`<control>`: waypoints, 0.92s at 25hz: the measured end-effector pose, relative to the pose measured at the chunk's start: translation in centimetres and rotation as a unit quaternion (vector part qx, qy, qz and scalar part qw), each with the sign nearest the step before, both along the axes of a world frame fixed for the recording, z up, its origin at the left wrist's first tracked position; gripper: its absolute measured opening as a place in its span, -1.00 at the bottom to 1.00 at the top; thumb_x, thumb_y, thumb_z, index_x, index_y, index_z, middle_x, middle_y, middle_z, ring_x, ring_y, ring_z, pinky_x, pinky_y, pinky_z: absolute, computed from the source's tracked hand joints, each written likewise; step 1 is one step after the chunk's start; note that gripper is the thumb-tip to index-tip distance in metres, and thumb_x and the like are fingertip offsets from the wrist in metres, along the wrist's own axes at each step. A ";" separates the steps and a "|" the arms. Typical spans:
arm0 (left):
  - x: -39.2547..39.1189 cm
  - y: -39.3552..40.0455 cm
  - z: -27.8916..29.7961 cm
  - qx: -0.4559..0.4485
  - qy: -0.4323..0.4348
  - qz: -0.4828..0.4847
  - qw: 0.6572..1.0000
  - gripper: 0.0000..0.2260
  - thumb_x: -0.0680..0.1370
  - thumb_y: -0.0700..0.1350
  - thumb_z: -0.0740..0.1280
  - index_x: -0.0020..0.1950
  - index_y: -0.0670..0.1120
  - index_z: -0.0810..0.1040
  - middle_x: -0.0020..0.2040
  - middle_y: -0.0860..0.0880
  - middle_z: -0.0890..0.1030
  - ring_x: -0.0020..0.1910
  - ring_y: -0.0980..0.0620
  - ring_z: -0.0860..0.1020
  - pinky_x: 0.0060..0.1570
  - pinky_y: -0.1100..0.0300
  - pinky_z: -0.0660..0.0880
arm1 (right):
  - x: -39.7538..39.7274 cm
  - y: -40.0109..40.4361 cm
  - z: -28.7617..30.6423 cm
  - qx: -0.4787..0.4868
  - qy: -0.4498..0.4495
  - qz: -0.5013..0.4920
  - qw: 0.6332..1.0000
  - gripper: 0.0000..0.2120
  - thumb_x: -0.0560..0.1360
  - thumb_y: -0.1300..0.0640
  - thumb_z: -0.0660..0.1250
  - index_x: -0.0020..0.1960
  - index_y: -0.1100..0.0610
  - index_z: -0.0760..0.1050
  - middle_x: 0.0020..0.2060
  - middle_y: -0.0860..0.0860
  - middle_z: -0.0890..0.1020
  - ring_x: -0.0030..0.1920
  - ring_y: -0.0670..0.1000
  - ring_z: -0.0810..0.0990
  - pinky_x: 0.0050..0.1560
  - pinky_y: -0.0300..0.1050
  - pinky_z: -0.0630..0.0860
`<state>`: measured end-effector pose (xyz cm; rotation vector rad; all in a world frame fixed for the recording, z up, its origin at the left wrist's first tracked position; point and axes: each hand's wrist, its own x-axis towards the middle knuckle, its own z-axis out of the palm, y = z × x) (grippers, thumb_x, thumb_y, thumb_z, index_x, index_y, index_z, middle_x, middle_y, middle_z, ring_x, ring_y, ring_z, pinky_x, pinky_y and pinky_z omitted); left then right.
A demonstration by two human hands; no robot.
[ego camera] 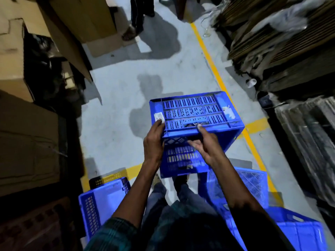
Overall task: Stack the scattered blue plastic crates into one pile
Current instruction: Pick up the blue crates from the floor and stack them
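Note:
I carry a blue slotted plastic crate [195,113] above the floor, turned so that a slotted wall with white stickers faces up. My left hand [154,140] grips its near left corner, thumb on a sticker. My right hand [206,144] grips the near edge, thumb on top and fingers underneath. Another blue crate [103,201] lies at the lower left by my leg. A tilted blue crate [252,183] stands at the lower right, and a further blue crate [301,230] sits at the bottom right corner.
Cardboard boxes [29,138] line the left side. Stacks of flattened cardboard [282,42] fill the right. A grey floor aisle with a yellow line [213,69] runs ahead. Another person's legs [137,17] stand at the far end. A small white cup [251,82] lies near the line.

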<state>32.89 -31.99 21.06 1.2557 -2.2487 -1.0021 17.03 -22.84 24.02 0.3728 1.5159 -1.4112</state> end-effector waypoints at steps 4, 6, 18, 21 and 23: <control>-2.3 -0.6 2.5 -0.004 -0.005 -0.015 1.000 -0.62 0.42 -0.43 0.32 0.22 -0.25 0.63 0.31 -0.17 0.60 0.27 -0.15 0.59 0.25 0.03 0.53 | -2.1 3.7 2.8 0.256 0.324 0.332 0.848 -0.41 0.44 -0.40 0.20 -0.24 0.13 0.60 -0.35 0.02 0.70 -0.33 0.07 0.65 -0.27 -0.10 0.58; -2.9 -0.9 3.5 -0.032 -0.013 -0.041 0.999 -0.69 0.46 -0.38 0.32 0.18 -0.24 0.64 0.28 -0.14 0.62 0.22 -0.12 0.61 0.16 0.06 0.55 | -2.6 4.8 3.4 0.310 0.535 0.316 0.720 -0.46 0.32 -0.46 0.22 -0.32 0.03 0.48 -0.45 -0.10 0.56 -0.29 0.04 0.60 -0.33 -0.15 0.44; -4.3 -5.9 10.7 -0.035 0.045 -0.178 0.982 -0.74 0.44 -0.39 0.33 0.08 -0.25 0.67 0.28 -0.18 0.60 0.11 -0.15 0.66 0.07 -0.08 0.59 | 1.6 1.0 1.7 0.117 0.612 0.329 0.710 -0.72 0.42 -0.06 0.39 -0.26 0.12 0.42 -0.48 0.10 0.45 -0.39 0.24 0.55 -0.42 -0.05 0.36; -2.5 -5.6 10.5 -0.136 0.031 -0.093 0.986 -0.41 0.42 -0.28 0.41 0.45 -0.14 0.43 0.48 -0.18 0.40 0.43 -0.16 0.44 0.38 -0.02 0.40 | 1.8 1.0 2.7 0.127 0.627 0.296 0.709 -0.73 0.42 -0.02 0.40 -0.31 0.11 0.42 -0.53 0.10 0.45 -0.47 0.20 0.51 -0.46 -0.07 0.37; 0.1 -3.9 8.9 -0.111 0.053 0.003 0.992 -0.25 0.40 -0.16 0.46 0.55 -0.10 0.24 0.53 -0.14 0.31 0.52 -0.13 0.29 0.44 0.00 0.25 | 1.9 2.0 3.5 0.117 0.626 0.270 0.722 -0.74 0.41 -0.01 0.40 -0.33 0.06 0.40 -0.55 0.06 0.42 -0.53 0.12 0.45 -0.47 -0.11 0.35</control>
